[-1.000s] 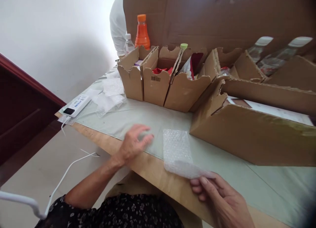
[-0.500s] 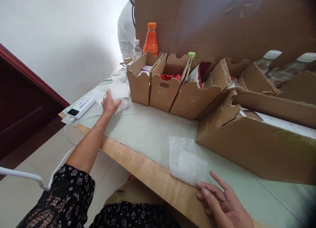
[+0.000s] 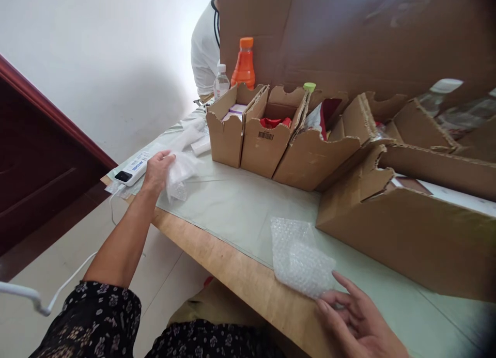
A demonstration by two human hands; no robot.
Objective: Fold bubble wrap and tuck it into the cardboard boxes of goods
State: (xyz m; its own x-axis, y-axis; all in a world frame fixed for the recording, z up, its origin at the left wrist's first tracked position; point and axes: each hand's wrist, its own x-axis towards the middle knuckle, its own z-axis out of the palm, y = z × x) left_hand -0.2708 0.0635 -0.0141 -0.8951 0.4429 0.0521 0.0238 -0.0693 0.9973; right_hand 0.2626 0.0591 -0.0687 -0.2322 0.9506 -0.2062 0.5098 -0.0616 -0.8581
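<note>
My left hand (image 3: 155, 171) is stretched out to the table's far left and is closed on a piece of bubble wrap (image 3: 180, 173), lifted a little off the green mat. More clear wrap (image 3: 189, 136) lies beyond it. My right hand (image 3: 358, 322) rests at the near edge with fingers spread, its fingertips touching the corner of a folded bubble wrap sheet (image 3: 298, 257) that lies flat on the mat.
A row of open cardboard boxes (image 3: 263, 136) holding small goods stands across the table, with a long low box (image 3: 406, 229) at right. A white power bank (image 3: 134, 168) with a cable lies at the left edge. Bottles (image 3: 243, 63) and a person in white (image 3: 204, 50) are behind.
My left hand has closed on a piece of bubble wrap from the far-left pile and drawn it back toward me. The right hand stays by the folded sheet.
</note>
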